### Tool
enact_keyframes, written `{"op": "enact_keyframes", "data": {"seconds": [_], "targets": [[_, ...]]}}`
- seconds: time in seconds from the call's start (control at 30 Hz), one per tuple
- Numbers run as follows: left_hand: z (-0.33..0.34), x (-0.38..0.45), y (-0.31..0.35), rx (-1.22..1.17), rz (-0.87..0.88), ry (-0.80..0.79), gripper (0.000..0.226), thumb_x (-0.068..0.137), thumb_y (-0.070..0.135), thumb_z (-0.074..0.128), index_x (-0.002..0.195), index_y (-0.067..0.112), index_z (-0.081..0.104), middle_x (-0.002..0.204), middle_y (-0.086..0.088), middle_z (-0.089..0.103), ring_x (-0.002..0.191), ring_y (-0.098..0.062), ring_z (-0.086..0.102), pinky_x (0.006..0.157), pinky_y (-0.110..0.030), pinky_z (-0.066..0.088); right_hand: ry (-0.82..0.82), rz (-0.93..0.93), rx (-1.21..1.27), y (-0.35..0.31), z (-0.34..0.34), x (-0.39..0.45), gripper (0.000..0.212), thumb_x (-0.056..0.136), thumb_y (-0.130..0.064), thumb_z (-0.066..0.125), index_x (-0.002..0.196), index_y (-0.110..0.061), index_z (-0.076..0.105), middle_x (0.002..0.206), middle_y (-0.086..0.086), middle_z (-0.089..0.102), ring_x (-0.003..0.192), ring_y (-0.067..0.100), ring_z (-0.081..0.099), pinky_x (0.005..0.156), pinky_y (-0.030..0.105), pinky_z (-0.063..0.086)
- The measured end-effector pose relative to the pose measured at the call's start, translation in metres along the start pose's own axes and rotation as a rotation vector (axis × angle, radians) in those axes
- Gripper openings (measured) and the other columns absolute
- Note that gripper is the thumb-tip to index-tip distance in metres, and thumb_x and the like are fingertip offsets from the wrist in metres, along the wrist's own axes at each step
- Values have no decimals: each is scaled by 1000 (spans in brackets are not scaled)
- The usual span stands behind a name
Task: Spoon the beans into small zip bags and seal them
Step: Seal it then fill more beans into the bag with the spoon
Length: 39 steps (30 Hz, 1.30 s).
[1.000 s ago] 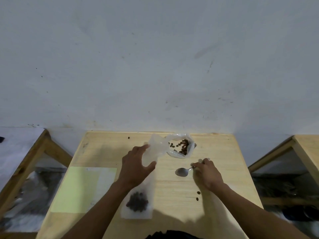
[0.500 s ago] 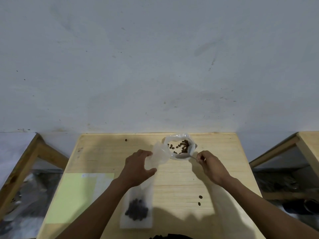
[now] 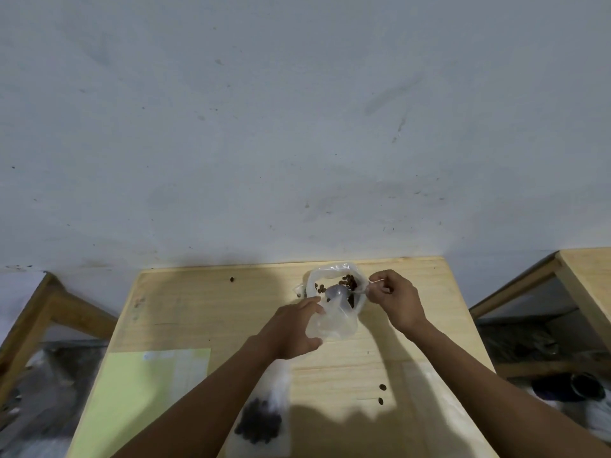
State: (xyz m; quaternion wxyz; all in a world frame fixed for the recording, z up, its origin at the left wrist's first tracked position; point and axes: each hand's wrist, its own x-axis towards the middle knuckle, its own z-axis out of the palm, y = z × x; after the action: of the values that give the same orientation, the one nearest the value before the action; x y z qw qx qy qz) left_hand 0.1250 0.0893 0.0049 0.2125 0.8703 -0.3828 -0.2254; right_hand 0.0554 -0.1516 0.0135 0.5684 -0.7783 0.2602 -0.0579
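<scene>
My left hand (image 3: pixel 292 328) grips a small clear zip bag (image 3: pixel 334 320) and holds it up with its mouth toward the bean bag. My right hand (image 3: pixel 395 300) pinches the handle of a metal spoon (image 3: pixel 337 291), whose bowl sits at the zip bag's mouth. Behind them a clear plastic bag (image 3: pixel 322 276) lies open on the wooden table (image 3: pixel 198 312), with dark brown beans (image 3: pixel 350 282) inside. A filled zip bag with beans (image 3: pixel 261 421) lies flat near the front edge, partly under my left forearm.
Two loose beans (image 3: pixel 382 393) lie on the table under my right forearm and one (image 3: pixel 232 279) near the back edge. A pale green sheet (image 3: pixel 145 398) covers the front left. Wooden frames stand on both sides; a grey wall is behind.
My right hand took the spoon from the table's middle into the bean bag, then to the zip bag's mouth. My left hand shifted the zip bag right, toward the bean bag.
</scene>
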Motion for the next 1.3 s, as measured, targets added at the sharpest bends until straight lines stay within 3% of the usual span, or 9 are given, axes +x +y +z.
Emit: {"op": "enact_keyframes", "data": {"seconds": [0.17, 0.3, 0.43, 0.63, 0.73, 0.93, 1.07, 1.2, 1.3], "targets": [[5, 4, -2, -59, 20, -10, 60, 80, 34, 71, 133, 18, 49, 148, 0, 41, 135, -19, 40, 107, -27, 33, 138, 40, 324, 6, 7, -7, 10, 91, -11, 66, 91, -17, 74, 89, 6, 74, 88, 20, 71, 86, 31, 54], [8, 3, -6, -68, 54, -10, 61, 84, 34, 67, 138, 18, 44, 153, 1, 31, 142, -16, 28, 111, -26, 29, 217, -153, 66, 8, 8, -11, 18, 98, -14, 55, 106, -17, 71, 98, -1, 72, 89, 8, 70, 83, 17, 51], [14, -1, -9, 42, 203, 130, 56, 87, 34, 59, 138, 14, 45, 154, -2, 28, 144, -19, 28, 119, -28, 19, 184, -329, -210, 24, 4, -14, 24, 101, -22, 45, 105, -12, 67, 98, -3, 66, 89, 13, 64, 80, 24, 49], [23, -4, -5, 121, 277, 144, 53, 87, 33, 55, 135, 13, 46, 153, -7, 30, 143, -24, 30, 119, -25, 10, 275, -10, -3, 33, 3, -22, 28, 104, -23, 39, 101, -12, 65, 90, 3, 68, 77, 17, 66, 71, 19, 50], [25, -3, -1, 115, 264, 154, 53, 86, 32, 57, 135, 13, 47, 153, -8, 30, 143, -24, 30, 119, -25, 7, 271, 114, 92, 38, 10, -21, 33, 104, -23, 39, 93, -9, 67, 84, 7, 68, 69, 21, 62, 72, 35, 53], [23, -4, -3, 138, 229, 180, 57, 85, 40, 55, 136, 18, 45, 153, -1, 33, 142, -18, 30, 120, -42, 19, 313, 339, 307, 27, 16, -18, 36, 104, -21, 39, 86, -3, 66, 75, 12, 62, 65, 22, 55, 69, 36, 47], [16, -10, -2, 117, 184, 223, 60, 86, 46, 55, 140, 22, 43, 148, 7, 40, 140, -9, 32, 118, -38, 22, 344, 284, 337, 13, 9, -21, 36, 104, -23, 40, 84, -6, 65, 78, 7, 63, 67, 20, 55, 66, 32, 49], [8, -18, -4, 118, 107, 336, 60, 80, 50, 59, 132, 23, 50, 128, 5, 60, 118, -17, 55, 106, -38, 39, 344, 200, 348, -3, -1, -23, 36, 104, -25, 41, 85, -6, 65, 82, 3, 65, 66, 20, 54, 67, 31, 47], [0, -21, -10, 147, 55, 394, 60, 76, 52, 58, 128, 22, 53, 119, 6, 64, 108, -18, 60, 97, -36, 44, 340, 157, 340, -13, -8, -24, 37, 104, -27, 42, 83, -7, 66, 81, 2, 65, 64, 18, 54, 66, 31, 47]]}}
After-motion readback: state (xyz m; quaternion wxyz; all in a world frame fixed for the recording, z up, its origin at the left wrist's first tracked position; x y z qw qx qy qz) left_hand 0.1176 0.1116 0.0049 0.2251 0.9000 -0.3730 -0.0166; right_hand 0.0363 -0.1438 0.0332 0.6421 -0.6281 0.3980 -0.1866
